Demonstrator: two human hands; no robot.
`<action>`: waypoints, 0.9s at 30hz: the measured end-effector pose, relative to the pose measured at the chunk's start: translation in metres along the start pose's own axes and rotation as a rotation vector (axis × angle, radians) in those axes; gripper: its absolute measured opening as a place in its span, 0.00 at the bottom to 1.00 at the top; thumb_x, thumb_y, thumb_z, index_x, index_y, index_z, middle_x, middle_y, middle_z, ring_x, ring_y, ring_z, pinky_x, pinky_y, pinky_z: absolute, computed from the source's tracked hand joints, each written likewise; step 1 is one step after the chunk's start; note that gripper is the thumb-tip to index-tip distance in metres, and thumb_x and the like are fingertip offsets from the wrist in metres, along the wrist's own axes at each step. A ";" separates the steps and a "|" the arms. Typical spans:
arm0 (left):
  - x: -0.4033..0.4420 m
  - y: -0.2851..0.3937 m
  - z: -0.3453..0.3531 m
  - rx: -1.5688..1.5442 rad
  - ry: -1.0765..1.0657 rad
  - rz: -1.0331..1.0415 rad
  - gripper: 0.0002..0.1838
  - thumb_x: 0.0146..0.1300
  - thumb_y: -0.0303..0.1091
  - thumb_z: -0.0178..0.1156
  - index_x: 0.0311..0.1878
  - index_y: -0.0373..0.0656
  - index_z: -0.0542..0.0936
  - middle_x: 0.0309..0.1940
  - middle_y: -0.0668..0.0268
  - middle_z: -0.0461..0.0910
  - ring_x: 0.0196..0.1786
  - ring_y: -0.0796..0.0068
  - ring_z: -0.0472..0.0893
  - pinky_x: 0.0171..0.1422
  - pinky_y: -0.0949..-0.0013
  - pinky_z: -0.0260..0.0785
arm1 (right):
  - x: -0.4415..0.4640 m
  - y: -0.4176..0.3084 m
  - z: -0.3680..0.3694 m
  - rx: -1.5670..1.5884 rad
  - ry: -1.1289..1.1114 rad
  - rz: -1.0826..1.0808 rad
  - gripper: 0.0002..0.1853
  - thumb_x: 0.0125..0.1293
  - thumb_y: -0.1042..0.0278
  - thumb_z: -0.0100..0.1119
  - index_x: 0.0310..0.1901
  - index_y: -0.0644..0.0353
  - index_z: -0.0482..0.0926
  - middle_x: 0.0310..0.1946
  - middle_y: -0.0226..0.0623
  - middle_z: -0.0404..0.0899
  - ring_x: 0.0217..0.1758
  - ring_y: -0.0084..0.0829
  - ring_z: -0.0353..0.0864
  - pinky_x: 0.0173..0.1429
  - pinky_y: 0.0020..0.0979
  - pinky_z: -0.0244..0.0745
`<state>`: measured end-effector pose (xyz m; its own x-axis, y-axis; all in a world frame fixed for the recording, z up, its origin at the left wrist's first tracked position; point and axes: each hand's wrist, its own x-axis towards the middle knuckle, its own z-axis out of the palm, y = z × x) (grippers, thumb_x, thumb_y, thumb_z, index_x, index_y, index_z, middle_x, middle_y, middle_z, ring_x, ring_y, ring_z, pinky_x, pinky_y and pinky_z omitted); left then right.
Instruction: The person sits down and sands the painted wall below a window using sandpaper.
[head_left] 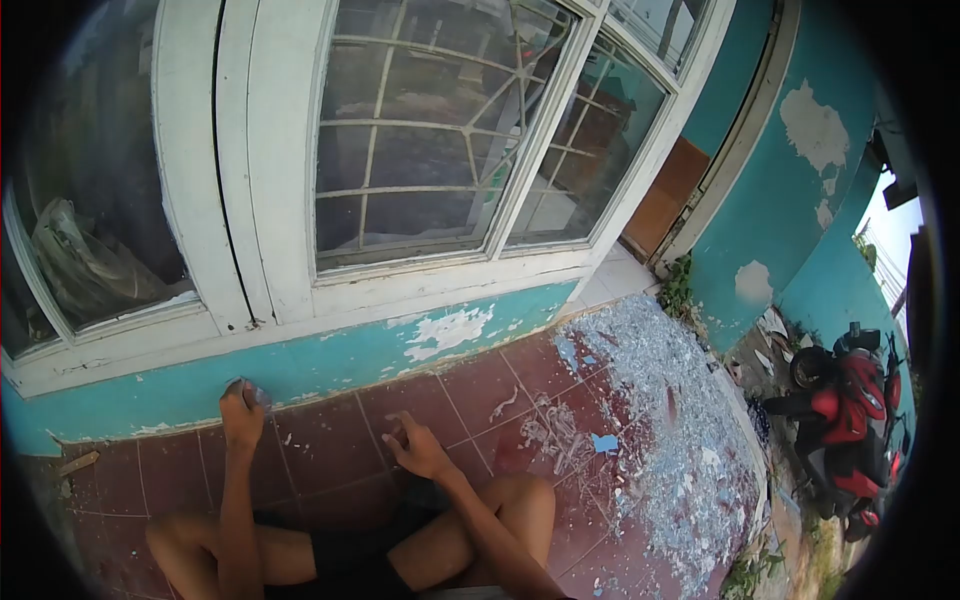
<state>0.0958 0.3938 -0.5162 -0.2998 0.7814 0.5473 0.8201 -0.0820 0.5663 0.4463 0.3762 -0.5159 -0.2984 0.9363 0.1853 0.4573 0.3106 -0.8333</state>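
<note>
My left hand (241,415) is closed around a small, greyish, see-through object (262,396), close against the turquoise lower wall (330,362). The fingers hide most of that object, so I cannot tell its kind. Over the red floor tiles (325,440), my right hand (420,450) is held above my bent knee. Its fingers are apart and loosely bent, with nothing visible in them. Paint has flaked off the wall in a white patch (450,330) beyond my right hand.
White-framed windows (430,265) rise above the wall. To the right lies a broad spread of pale blue and white flakes (670,420), with tangled pale strands (555,435) and a blue scrap (604,443) beside it. A red motorcycle (850,400) stands beyond. A wood piece (79,463) lies far left.
</note>
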 end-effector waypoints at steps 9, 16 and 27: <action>-0.003 -0.017 0.009 0.056 0.127 0.105 0.13 0.75 0.28 0.50 0.35 0.30 0.74 0.29 0.40 0.77 0.32 0.35 0.77 0.37 0.51 0.68 | 0.000 -0.007 0.000 0.045 -0.067 0.027 0.21 0.69 0.71 0.64 0.61 0.60 0.70 0.30 0.42 0.82 0.30 0.37 0.83 0.35 0.37 0.76; -0.013 -0.027 0.022 0.024 0.094 -0.020 0.11 0.74 0.28 0.52 0.35 0.30 0.75 0.32 0.41 0.79 0.36 0.34 0.78 0.41 0.50 0.70 | -0.007 -0.005 -0.005 0.027 -0.039 -0.027 0.21 0.69 0.71 0.64 0.60 0.61 0.69 0.30 0.42 0.82 0.27 0.38 0.83 0.34 0.37 0.75; -0.011 -0.018 0.018 0.106 0.081 0.084 0.11 0.74 0.28 0.52 0.35 0.30 0.76 0.31 0.41 0.78 0.37 0.33 0.77 0.43 0.48 0.70 | -0.001 0.000 0.002 -0.001 -0.022 -0.028 0.21 0.68 0.71 0.64 0.60 0.60 0.70 0.31 0.43 0.82 0.30 0.40 0.84 0.36 0.39 0.75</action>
<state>0.0932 0.3982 -0.5437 -0.2624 0.7219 0.6404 0.8897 -0.0759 0.4501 0.4450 0.3747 -0.5172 -0.3294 0.9234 0.1973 0.4497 0.3372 -0.8271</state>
